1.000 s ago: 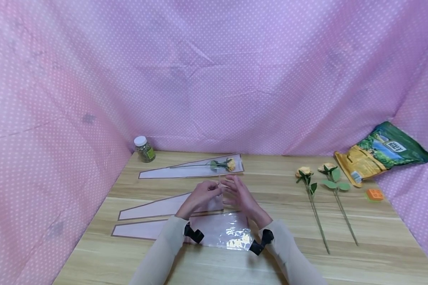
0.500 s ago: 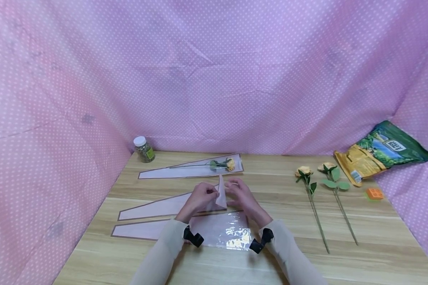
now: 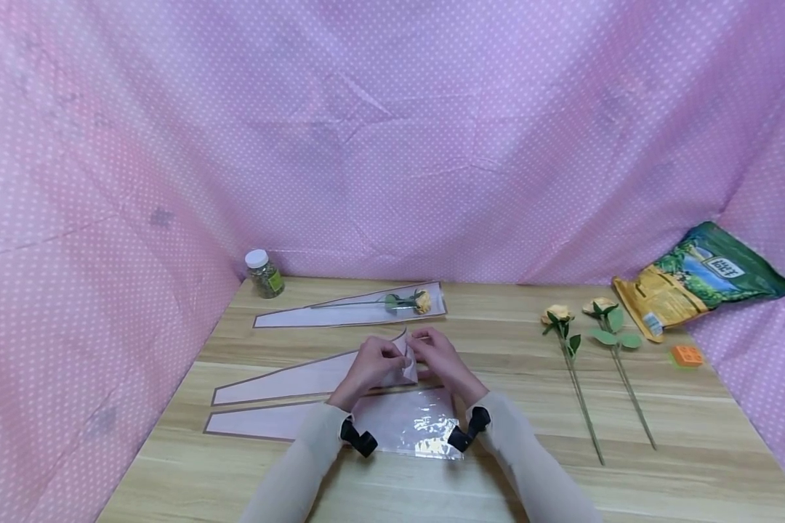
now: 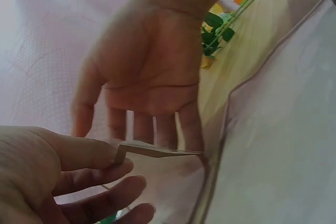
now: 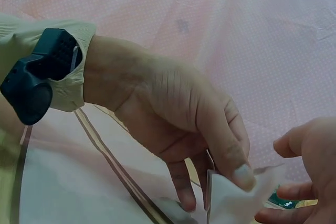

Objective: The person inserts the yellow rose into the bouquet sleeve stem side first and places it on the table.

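Observation:
Pinched between the left hand's [image 3: 366, 367] thumb and fingers is the wide end of the middle sleeve [image 3: 288, 381], lifted and bent. In the left wrist view, the left hand [image 4: 68, 177] holds the sleeve's edge [image 4: 157, 151]. The right hand [image 3: 446, 363] is at the same end; its fingers are extended by the film in the left wrist view, and whether they touch it I cannot tell. The right wrist view shows the left hand [image 5: 173, 98] pinching the film [image 5: 231, 200], with the right hand's [image 5: 310, 171] thumb and fingers apart.
A front sleeve [image 3: 399, 421] lies below the hands. Behind them, another sleeve [image 3: 281, 318] holds a yellow rose [image 3: 422, 301]. A jar [image 3: 264, 274] stands back left. Two roses [image 3: 578, 385] [image 3: 628, 388], a green-yellow bag [image 3: 700, 280] and an orange block [image 3: 687, 356] are on the right.
The right hand has moved left, closer to the left hand. The sleeve's raised end has changed from a tall pointed fold to a lower, curled one, and the sleeve has shifted slightly left.

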Demonstrator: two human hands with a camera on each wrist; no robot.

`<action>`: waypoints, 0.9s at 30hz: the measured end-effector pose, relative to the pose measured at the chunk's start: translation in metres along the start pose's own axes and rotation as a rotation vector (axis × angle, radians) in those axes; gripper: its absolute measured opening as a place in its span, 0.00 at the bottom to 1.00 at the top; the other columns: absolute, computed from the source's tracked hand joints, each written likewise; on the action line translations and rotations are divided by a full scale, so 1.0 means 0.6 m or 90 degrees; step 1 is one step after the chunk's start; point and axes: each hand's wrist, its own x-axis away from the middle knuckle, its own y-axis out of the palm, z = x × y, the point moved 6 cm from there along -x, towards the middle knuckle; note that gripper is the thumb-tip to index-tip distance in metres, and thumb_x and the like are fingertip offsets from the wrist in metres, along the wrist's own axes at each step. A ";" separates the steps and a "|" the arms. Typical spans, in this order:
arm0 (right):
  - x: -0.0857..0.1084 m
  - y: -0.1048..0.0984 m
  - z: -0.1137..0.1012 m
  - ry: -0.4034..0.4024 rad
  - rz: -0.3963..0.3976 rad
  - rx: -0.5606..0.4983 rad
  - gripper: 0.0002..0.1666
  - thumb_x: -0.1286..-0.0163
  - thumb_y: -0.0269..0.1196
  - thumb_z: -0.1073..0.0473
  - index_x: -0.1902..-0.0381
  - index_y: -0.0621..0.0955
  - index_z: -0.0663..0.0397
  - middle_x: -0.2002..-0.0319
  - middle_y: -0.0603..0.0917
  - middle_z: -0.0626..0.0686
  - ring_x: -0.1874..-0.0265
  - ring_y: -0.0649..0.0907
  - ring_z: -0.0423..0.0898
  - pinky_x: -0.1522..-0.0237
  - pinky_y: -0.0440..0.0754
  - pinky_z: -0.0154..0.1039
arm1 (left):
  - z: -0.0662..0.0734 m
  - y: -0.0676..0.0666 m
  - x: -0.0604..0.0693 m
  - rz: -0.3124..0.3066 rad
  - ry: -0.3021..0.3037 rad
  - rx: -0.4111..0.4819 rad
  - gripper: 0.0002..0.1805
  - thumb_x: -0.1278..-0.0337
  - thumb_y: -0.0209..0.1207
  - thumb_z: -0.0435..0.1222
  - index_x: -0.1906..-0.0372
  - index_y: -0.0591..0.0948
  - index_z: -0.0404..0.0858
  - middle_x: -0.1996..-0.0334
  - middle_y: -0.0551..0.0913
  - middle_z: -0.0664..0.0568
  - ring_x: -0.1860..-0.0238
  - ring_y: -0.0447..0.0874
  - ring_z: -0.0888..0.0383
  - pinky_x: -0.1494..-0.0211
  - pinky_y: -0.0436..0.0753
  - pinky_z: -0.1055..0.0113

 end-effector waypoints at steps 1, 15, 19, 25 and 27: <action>-0.001 0.000 -0.001 -0.002 0.005 0.009 0.24 0.26 0.58 0.51 0.40 0.72 0.61 0.46 0.79 0.64 0.55 0.84 0.50 0.61 0.88 0.47 | -0.003 0.002 -0.001 -0.001 -0.003 0.004 0.07 0.45 0.67 0.34 0.74 0.88 0.35 0.77 0.85 0.54 0.69 0.75 0.60 0.62 0.71 0.68; -0.003 0.000 -0.009 -0.030 0.014 0.069 0.22 0.27 0.59 0.57 0.40 0.74 0.64 0.45 0.80 0.64 0.57 0.82 0.48 0.65 0.88 0.44 | -0.009 0.008 -0.001 0.026 0.021 0.045 0.09 0.48 0.69 0.33 0.77 0.87 0.31 0.83 0.81 0.59 0.74 0.72 0.63 0.68 0.70 0.70; -0.003 -0.004 -0.008 -0.035 0.008 0.048 0.19 0.26 0.57 0.59 0.43 0.74 0.65 0.48 0.81 0.66 0.61 0.84 0.46 0.65 0.88 0.47 | -0.010 0.008 0.000 0.033 0.016 0.063 0.09 0.49 0.70 0.33 0.77 0.87 0.30 0.84 0.80 0.59 0.75 0.72 0.63 0.69 0.70 0.71; -0.005 -0.008 -0.009 -0.032 0.011 0.058 0.20 0.28 0.59 0.58 0.43 0.74 0.64 0.49 0.81 0.64 0.62 0.85 0.46 0.64 0.88 0.47 | -0.012 0.010 -0.001 0.036 0.014 0.060 0.09 0.49 0.70 0.33 0.77 0.87 0.31 0.84 0.81 0.59 0.75 0.73 0.63 0.68 0.71 0.70; -0.006 -0.009 -0.010 -0.031 0.020 0.085 0.21 0.31 0.61 0.59 0.43 0.75 0.62 0.49 0.82 0.63 0.60 0.85 0.47 0.65 0.88 0.46 | -0.011 0.011 -0.001 0.037 0.022 0.060 0.09 0.49 0.70 0.33 0.77 0.87 0.30 0.84 0.81 0.57 0.75 0.74 0.63 0.69 0.71 0.71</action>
